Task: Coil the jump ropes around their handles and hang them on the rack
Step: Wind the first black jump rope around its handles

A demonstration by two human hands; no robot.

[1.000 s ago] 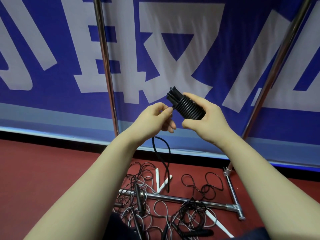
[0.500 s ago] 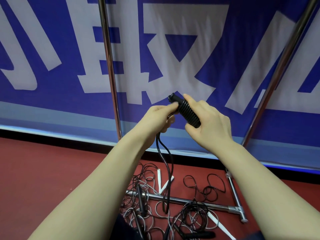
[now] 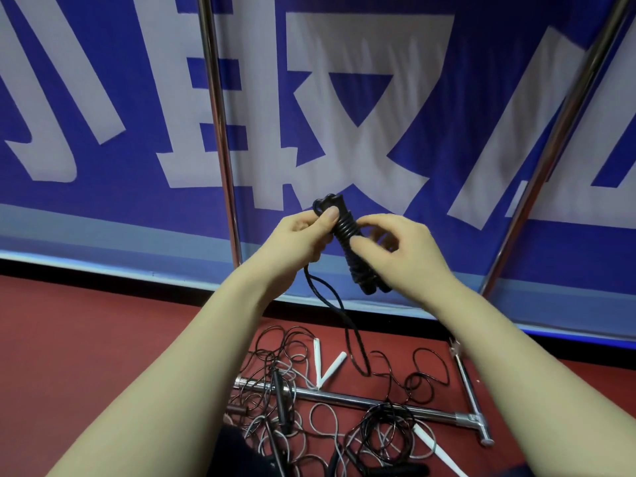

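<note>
A black jump rope bundle (image 3: 347,235), its cord coiled tightly round the paired handles, is held upright at chest height. My left hand (image 3: 299,237) grips its upper end, thumb pressed on the coils. My right hand (image 3: 395,249) holds the lower half between thumb and curled fingers. A loose doubled tail of black cord (image 3: 340,315) hangs from the bundle down to the floor. The rack's two chrome uprights (image 3: 220,132) rise behind my hands.
Tangled black and grey ropes (image 3: 344,418) with white handles (image 3: 330,370) lie on the red floor over the rack's chrome base bar (image 3: 378,404). A right upright (image 3: 557,142) slants up. A blue banner with white characters (image 3: 344,115) covers the wall.
The bundle has turned from slanting to nearly upright, and my left hand has moved from the loose cord up onto the bundle's top. The hanging tail is shorter.
</note>
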